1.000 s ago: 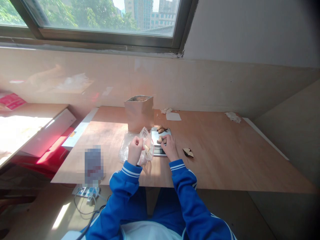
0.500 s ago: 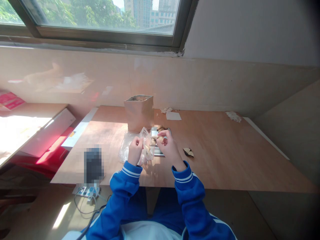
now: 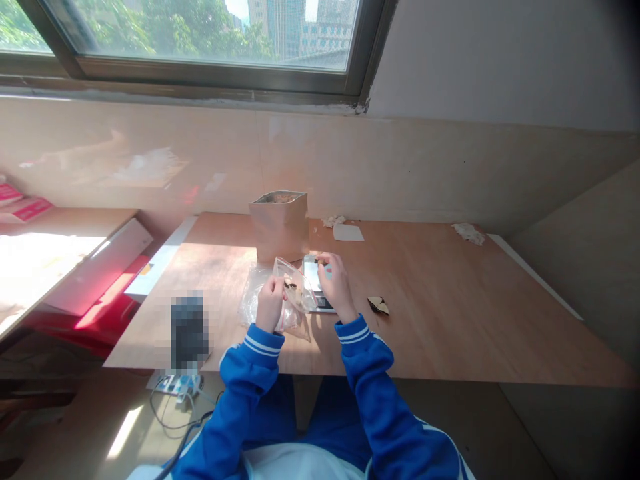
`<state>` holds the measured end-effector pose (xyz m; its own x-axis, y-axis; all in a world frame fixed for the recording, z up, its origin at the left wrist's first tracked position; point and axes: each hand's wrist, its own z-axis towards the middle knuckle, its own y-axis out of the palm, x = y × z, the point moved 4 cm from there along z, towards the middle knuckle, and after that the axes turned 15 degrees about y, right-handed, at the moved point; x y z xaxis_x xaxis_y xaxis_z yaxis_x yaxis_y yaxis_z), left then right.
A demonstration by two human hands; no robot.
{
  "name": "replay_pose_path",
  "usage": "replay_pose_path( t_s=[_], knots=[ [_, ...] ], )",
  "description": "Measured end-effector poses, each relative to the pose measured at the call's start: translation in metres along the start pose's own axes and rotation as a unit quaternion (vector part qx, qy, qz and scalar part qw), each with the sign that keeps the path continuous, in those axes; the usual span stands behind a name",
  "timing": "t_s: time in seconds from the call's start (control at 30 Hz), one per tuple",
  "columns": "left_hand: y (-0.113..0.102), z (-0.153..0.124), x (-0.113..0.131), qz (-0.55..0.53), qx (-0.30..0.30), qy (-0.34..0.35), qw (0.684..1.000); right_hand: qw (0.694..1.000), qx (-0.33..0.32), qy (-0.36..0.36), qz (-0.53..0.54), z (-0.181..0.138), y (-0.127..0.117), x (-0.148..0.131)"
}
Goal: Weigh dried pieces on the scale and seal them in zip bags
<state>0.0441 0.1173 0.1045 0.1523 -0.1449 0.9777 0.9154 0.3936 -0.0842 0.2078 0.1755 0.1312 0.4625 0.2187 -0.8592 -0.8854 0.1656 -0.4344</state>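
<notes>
Single head-worn camera faces forward and down over the flat brown wooden tabletop (image 3: 475, 313) toward the dark-framed glass window (image 3: 200, 33); blue white-striped sleeves (image 3: 235, 393) appear nearest.

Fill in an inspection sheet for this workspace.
Surface: wooden tabletop, sunlit toward the left.
Job's things: digital scale; clear plastic bag with something brown inside; open brown pouch behind; dark-edged piece, right of the scale.
Clutter: crumpled tissue, far right; white paper, toward the back.
Hands: left hand pinches the bag; right hand over the scale, grip unclear.
Cables: several by a power strip, near left.
Surroundings: window; second table at left.
</notes>
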Motion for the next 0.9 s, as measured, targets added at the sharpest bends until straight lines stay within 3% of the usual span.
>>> replay_pose_path(
  t_s=[0.07, 0.2, 0.3, 0.4, 0.53, 0.7, 0.8, 0.9],
  knots=[
    [0.001, 0.000, -0.002, -0.023, 0.004, -0.009, 1.000, 0.998, 0.029, -0.009, -0.054, 0.017, 0.004, 0.027],
    [0.003, -0.001, -0.003, -0.043, 0.013, -0.015, 0.999, 0.983, -0.028, 0.001, -0.184, 0.044, 0.025, 0.072],
    [0.003, -0.002, -0.001, -0.045, 0.014, -0.013, 0.999, 0.967, -0.061, 0.005, -0.248, 0.049, 0.034, 0.084],
    [0.003, -0.002, 0.001, -0.046, 0.014, -0.012, 0.999, 0.957, -0.041, 0.040, -0.285, 0.047, 0.033, 0.084],
    [0.004, -0.002, 0.003, -0.053, 0.018, -0.016, 0.998, 0.967, -0.023, 0.065, -0.245, 0.037, 0.025, 0.073],
    [0.008, -0.003, 0.001, -0.074, 0.017, -0.024, 0.997, 0.994, -0.059, 0.076, -0.058, 0.026, 0.009, 0.039],
    [0.010, -0.003, 0.001, -0.074, 0.019, -0.020, 0.997, 0.988, -0.130, 0.078, 0.026, 0.019, -0.004, 0.004],
    [0.010, -0.003, 0.003, -0.072, 0.019, -0.019, 0.997, 0.964, -0.254, 0.080, 0.014, 0.008, -0.013, -0.032]
  ],
)
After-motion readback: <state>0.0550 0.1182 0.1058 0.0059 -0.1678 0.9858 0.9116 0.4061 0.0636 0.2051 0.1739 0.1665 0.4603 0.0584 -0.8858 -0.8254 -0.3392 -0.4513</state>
